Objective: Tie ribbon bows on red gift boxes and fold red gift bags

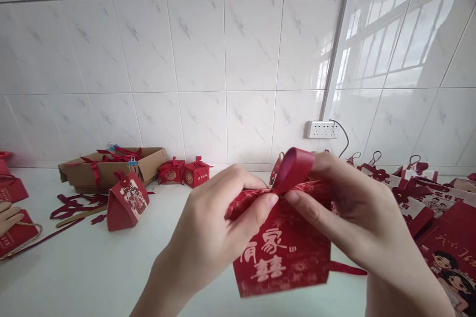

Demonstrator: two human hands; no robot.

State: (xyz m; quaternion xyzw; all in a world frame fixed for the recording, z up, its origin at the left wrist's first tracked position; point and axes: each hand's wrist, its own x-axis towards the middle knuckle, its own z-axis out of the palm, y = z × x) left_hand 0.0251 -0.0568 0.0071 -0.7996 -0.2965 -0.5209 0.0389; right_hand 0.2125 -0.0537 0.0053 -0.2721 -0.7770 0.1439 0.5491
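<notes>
Between my two hands is a red gift box [282,267] printed with pale Chinese characters, raised above the white table. At its top edge my left hand [219,218] pinches the ribbon's base and the box, thumb in front. My right hand [349,208] grips the dark red ribbon [295,168], its thumb meeting the left thumb at the knot. One ribbon loop stands up over the box. A loose ribbon end sticks out to the lower right. The fingers behind the box are hidden.
A cardboard tray [85,174] of red ribbons stands at the back left, near a tent-shaped red box [126,203] and two small red boxes [197,173]. Another person's hand [9,218] touches a red box at the left edge. Red bags [446,237] crowd the right.
</notes>
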